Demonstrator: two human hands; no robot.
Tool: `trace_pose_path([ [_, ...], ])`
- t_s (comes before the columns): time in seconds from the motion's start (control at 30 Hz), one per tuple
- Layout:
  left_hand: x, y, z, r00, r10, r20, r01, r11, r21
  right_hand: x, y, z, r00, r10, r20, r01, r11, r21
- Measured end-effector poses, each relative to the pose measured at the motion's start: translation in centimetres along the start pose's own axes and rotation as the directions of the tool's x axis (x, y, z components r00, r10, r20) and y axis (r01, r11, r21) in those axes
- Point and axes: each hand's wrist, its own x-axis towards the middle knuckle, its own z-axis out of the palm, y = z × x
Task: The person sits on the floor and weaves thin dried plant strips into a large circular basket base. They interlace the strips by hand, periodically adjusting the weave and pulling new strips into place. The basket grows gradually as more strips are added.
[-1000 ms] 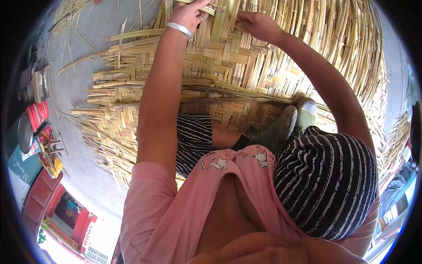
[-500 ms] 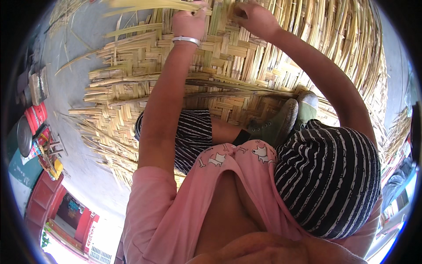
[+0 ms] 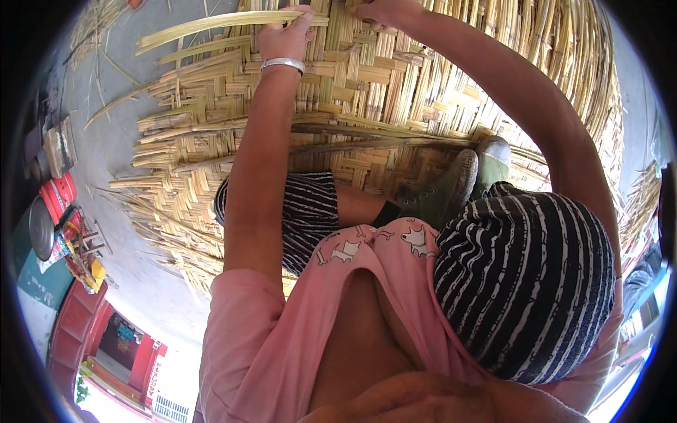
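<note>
A long flat pale-green reed strip (image 3: 204, 27) runs sideways across the far part of a woven reed mat (image 3: 352, 92). My left hand (image 3: 285, 37), with a silver bangle at the wrist, is closed on this strip near its right end. The strip's left end sticks out past the mat's ragged edge. To the right, my right hand (image 3: 391, 14) is at the top edge of the picture, over the mat. Its fingers are curled and low against the weave, and I cannot make out what they grip.
My green shoes (image 3: 448, 190) rest on the mat. Loose dark strips (image 3: 331, 134) lie across it. Long unwoven reeds (image 3: 543, 42) spread out on the right. At the left stand a red bucket (image 3: 58, 194) and a dark round pan (image 3: 41, 229) on grey floor (image 3: 116, 158).
My left hand has shifted slightly left and down with the strip, which now lies lower and flatter. My right hand has moved left and toward the top edge.
</note>
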Motion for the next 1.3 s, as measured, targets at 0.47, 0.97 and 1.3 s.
trace_pose_path([
  [0.47, -4.6, 3.6, 0.1, 0.998, 0.051, -0.038, -0.053, 0.998, -0.04, -2.4, 2.5, 0.9, 0.949, -0.246, -0.198, 0.279, 0.947, 0.162],
  [0.97, -2.9, 3.4, -4.7, 0.997, -0.047, 0.055, 0.064, 0.923, -0.379, -5.5, 7.1, 2.9, 0.548, -0.829, -0.112, 0.562, 0.463, -0.685],
  [1.3, -0.2, -0.4, -5.4, 0.984, -0.18, 0.0, 0.162, 0.888, -0.431, -3.0, 5.9, 0.6, 0.718, -0.693, -0.065, 0.602, 0.665, -0.443],
])
